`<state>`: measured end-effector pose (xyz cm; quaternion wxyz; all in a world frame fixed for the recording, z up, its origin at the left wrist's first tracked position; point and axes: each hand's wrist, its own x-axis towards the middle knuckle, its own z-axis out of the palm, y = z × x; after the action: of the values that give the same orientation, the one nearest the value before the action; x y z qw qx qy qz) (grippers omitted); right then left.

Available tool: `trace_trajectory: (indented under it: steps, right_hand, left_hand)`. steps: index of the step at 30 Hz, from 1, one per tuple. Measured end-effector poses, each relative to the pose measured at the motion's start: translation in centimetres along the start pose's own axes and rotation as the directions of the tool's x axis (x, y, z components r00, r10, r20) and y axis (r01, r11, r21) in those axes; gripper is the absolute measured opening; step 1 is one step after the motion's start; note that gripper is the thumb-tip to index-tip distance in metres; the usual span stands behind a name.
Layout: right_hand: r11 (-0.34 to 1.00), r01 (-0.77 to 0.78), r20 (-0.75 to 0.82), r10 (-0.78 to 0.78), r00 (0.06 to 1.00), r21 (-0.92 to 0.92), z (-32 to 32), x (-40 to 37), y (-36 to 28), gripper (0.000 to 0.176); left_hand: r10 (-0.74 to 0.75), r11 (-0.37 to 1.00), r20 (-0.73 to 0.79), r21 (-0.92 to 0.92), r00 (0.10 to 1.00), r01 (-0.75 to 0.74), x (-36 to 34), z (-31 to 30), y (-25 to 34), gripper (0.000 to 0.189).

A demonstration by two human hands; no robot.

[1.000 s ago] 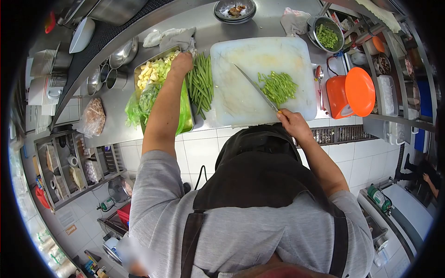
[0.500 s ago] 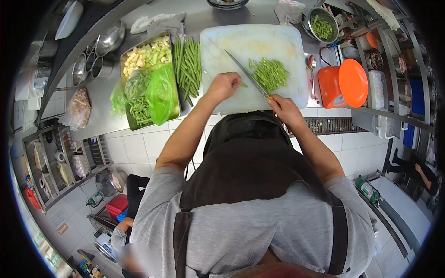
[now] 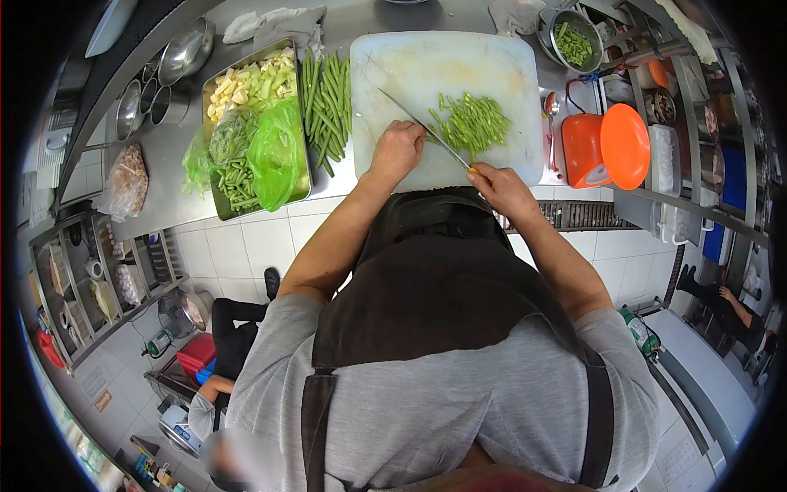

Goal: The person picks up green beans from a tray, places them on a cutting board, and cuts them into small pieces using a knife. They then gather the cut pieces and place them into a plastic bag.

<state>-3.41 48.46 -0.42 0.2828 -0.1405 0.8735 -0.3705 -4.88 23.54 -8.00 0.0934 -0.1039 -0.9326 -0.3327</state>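
Observation:
My right hand (image 3: 502, 189) is wrapped around the handle of a kitchen knife (image 3: 447, 148). The blade slants up and left over the white cutting board (image 3: 393, 61). Close against the blade's left side, my left hand (image 3: 398, 150) has its fingers curled and pinched on a green bean, which the fingers mostly hide. Right of the blade lies a pile of thinly sliced green beans (image 3: 475, 123). Whole green beans (image 3: 328, 102) lie in a bundle beside the board's left edge.
Left of the bundle stands a metal tray (image 3: 307, 176) with chopped vegetables and a green plastic bag (image 3: 275, 152). A metal bowl of cut beans (image 3: 572, 45), a spoon (image 3: 552, 135) and an orange container (image 3: 584, 152) are at the right. Another person (image 3: 234, 336) is behind me at left.
My left hand has closed in on the knife blade, and the short bean end that stuck out is now mostly hidden. The knife tip has swung slightly left. The view has shifted a little.

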Motion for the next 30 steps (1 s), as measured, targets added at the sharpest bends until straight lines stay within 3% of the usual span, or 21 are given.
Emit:
trace_trajectory:
  steps: [8, 15, 17, 21, 24, 26, 27, 28, 29, 30]
  right_hand:
    - [0.985, 0.171, -0.132, -0.171, 0.976, -0.008, 2.2, 4.6, 0.2, 0.032]
    - [0.992, 0.107, -0.053, -0.103, 0.993, 0.064, 2.0, 4.0, 0.0, 0.032]
    - [0.977, 0.214, -0.146, -0.212, 0.966, -0.003, 3.3, 5.7, 0.2, 0.032]
    - [0.968, 0.249, -0.195, -0.249, 0.949, -0.026, 3.7, 6.5, -0.1, 0.033]
    - [0.977, 0.205, -0.258, -0.183, 0.949, 0.059, 2.7, 4.6, -0.7, 0.031]
    - [0.859, -0.102, -0.052, 0.148, 0.988, 0.501, 0.5, 3.4, -2.0, 0.028]
    - [0.862, -0.1, -0.057, 0.147, 0.987, 0.496, 0.0, 2.8, -2.4, 0.028]
    - [0.762, -0.099, -0.022, 0.147, 0.989, 0.64, -0.4, 2.3, -2.6, 0.026]
    - [0.637, -0.1, 0.013, 0.14, 0.99, 0.764, -0.9, 1.6, -3.0, 0.025]
    - [0.57, -0.108, 0.037, 0.134, 0.99, 0.814, -1.4, 1.1, -3.8, 0.026]
  left_hand:
    - [0.025, 1.0, -0.02, 0.003, 0.999, -0.025, -0.2, 0.0, 0.2, 0.006]
    - [0.009, 1.0, -0.04, -0.009, 0.999, -0.009, -0.4, 0.3, 0.3, 0.008]
    - [0.012, 1.0, -0.05, -0.007, 0.999, -0.012, -0.5, 0.2, 0.4, 0.008]
    - [0.021, 1.0, -0.058, -0.013, 0.998, -0.022, -0.5, 0.3, 0.5, 0.007]
    - [-0.026, 0.995, -0.083, -0.094, 0.996, 0.018, -0.4, 1.2, 0.8, 0.006]
    - [-0.051, 0.984, -0.115, -0.177, 0.992, 0.03, 0.0, 1.5, 1.4, 0.006]
    - [-0.319, 0.858, -0.057, -0.442, 0.946, 0.262, 0.4, 1.2, 2.1, 0.013]
    - [-0.537, 0.612, 0.074, -0.651, 0.84, 0.449, 1.0, 0.8, 2.7, 0.022]
    - [-0.533, 0.611, 0.075, -0.654, 0.843, 0.445, 1.7, 0.3, 3.1, 0.022]
    - [-0.518, 0.268, 0.259, -0.856, 0.816, 0.442, 2.4, -0.4, 3.4, 0.036]
